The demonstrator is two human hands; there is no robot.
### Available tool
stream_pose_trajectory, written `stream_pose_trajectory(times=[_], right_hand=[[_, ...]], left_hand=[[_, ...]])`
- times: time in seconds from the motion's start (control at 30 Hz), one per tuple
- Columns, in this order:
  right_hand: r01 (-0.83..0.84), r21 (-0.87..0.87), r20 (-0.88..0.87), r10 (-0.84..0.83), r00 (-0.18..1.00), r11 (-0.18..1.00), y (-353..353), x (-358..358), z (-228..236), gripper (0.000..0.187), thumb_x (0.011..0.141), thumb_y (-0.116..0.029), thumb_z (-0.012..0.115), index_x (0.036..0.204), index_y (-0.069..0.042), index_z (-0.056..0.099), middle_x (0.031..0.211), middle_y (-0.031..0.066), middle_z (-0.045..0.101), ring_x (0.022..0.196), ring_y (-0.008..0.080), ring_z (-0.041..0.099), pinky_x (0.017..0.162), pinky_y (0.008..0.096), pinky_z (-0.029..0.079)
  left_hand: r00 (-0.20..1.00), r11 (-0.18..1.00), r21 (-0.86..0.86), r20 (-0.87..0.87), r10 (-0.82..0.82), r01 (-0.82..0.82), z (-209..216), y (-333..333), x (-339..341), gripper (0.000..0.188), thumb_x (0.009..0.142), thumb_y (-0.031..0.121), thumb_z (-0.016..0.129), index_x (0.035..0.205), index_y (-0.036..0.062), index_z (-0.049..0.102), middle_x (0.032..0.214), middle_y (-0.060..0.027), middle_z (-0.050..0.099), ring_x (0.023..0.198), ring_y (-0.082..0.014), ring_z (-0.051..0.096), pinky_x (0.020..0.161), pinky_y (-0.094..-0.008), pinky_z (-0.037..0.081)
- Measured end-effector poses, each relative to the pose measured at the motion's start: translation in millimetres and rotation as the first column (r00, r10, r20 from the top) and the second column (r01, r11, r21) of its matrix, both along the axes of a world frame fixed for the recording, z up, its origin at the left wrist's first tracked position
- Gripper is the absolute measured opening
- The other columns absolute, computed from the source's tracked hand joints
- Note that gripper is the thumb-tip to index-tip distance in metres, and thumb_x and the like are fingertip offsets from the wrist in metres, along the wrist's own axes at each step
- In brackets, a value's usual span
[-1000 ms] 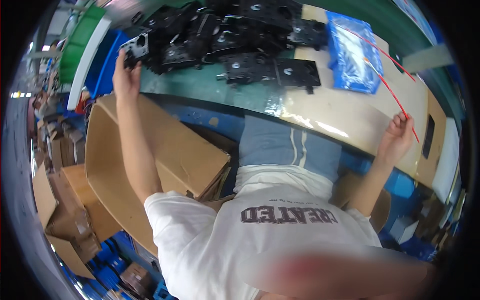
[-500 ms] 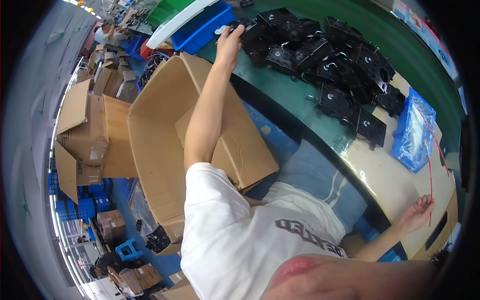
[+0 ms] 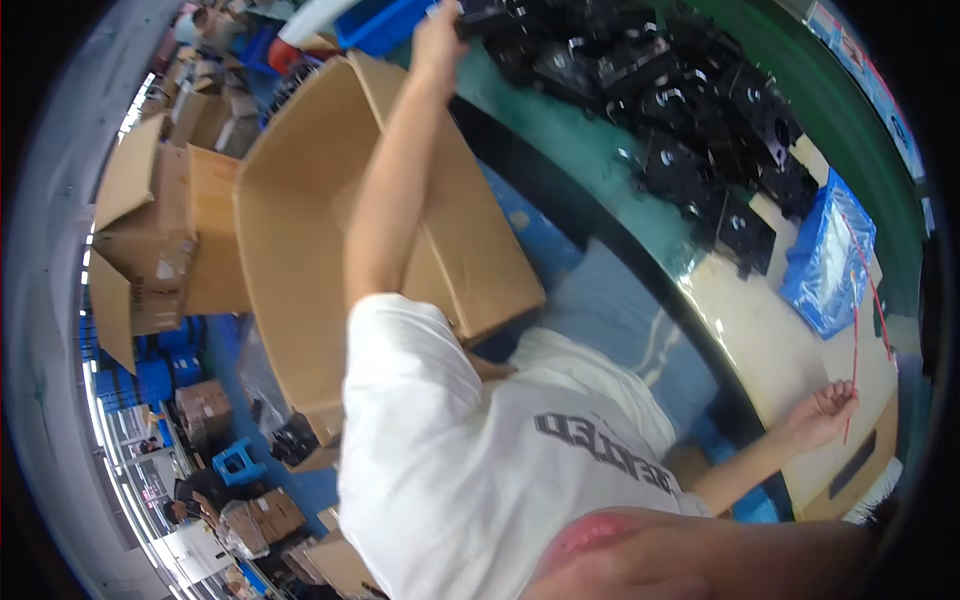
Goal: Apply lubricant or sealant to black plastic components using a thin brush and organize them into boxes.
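My left hand [image 3: 436, 50] reaches out at the upper edge, past the open cardboard box. Its fingers are closed at the near-left end of a pile of black plastic parts [image 3: 672, 160], on one black plastic part [image 3: 484, 20]; blur and the picture's edge partly hide the fingertips. Far to the right, my right hand [image 3: 822, 412] is closed around a thin red strand [image 3: 855, 350], whose end sticks out below the fingers. Beyond that hand, a second red strand runs across a blue tray [image 3: 832, 260] lined with clear plastic film.
A large open cardboard box [image 3: 290, 200] stands against the table's dark edge [image 3: 640, 270], under my left arm. Behind it is a blue bin [image 3: 385, 25]. More cartons [image 3: 215, 230] and a blue stool [image 3: 238, 462] stand on the floor to the left, with other people farther off.
The whole view has shifted, so the table and boxes sit higher in the picture. My left hand stays at the black parts, and my right hand keeps hold of the red strand.
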State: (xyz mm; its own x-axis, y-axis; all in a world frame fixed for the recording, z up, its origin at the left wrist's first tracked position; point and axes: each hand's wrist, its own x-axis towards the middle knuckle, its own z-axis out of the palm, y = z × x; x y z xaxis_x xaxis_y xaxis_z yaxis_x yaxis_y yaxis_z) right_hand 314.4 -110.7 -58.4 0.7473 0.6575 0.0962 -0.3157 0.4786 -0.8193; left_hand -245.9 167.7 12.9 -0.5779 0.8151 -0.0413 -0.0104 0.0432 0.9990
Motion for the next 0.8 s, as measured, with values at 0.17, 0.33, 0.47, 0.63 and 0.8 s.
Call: stream_pose_trajectory(times=[0.17,0.33,0.47,0.63,0.8], right_hand=[[-0.049,0.050,0.011,0.048,0.999,0.998,-7.4,7.6,12.4,0.018,0.098,-0.013,0.044,0.094,0.001,0.054,0.089,0.0106,0.057,0.074,0.0136,0.053,0.067,0.0208,0.045],[-0.131,0.138,0.053,0.125,0.991,0.982,-10.3,12.2,27.4,0.018,0.098,-0.012,0.042,0.093,0.000,0.054,0.087,0.0096,0.057,0.073,0.0135,0.053,0.065,0.0207,0.045],[-0.159,0.101,0.107,0.148,0.983,0.982,-11.3,14.2,28.3,0.019,0.098,-0.012,0.042,0.093,0.001,0.054,0.086,0.0091,0.057,0.073,0.0132,0.053,0.064,0.0206,0.045],[-0.143,0.062,0.176,0.130,0.976,0.988,1.9,10.6,44.3,0.019,0.098,-0.013,0.041,0.093,0.001,0.054,0.085,0.0083,0.057,0.072,0.0134,0.053,0.064,0.0208,0.046],[-0.103,0.068,0.178,0.089,0.980,0.992,6.7,-7.9,51.9,0.017,0.097,-0.010,0.041,0.094,0.001,0.054,0.084,0.0085,0.056,0.072,0.0139,0.052,0.067,0.0203,0.045]], left_hand=[[0.937,0.969,0.178,-0.272,0.218,-0.174,44.8,-50.1,-74.6,0.039,0.092,0.036,0.051,0.112,0.0028,0.058,0.097,-0.0093,0.063,0.085,-0.0170,0.059,0.075,-0.0267,0.048],[0.862,0.976,0.179,-0.469,0.194,-0.122,9.3,-145.0,-191.0,0.037,0.089,0.029,0.056,0.113,0.0015,0.058,0.105,-0.0117,0.061,0.084,-0.0165,0.058,0.073,-0.0256,0.046],[0.950,0.952,-0.246,-0.292,0.108,-0.183,-44.5,-223.3,-216.8,0.031,0.088,0.030,0.058,0.104,0.0040,0.064,0.100,-0.0083,0.062,0.074,-0.0127,0.057,0.066,-0.0237,0.045],[0.812,0.130,-0.929,0.228,-0.538,0.347,-121.8,-309.2,-200.5,0.057,0.075,0.036,0.072,0.118,0.0030,0.052,0.100,-0.0117,0.059,0.081,-0.0185,0.058,0.072,-0.0315,0.050],[0.463,-0.099,-0.932,0.262,-0.846,0.348,-176.6,-359.8,-166.6,0.083,0.057,0.034,0.083,0.126,0.0106,0.044,0.110,-0.0138,0.054,0.096,-0.0325,0.053,0.079,-0.0392,0.048]])
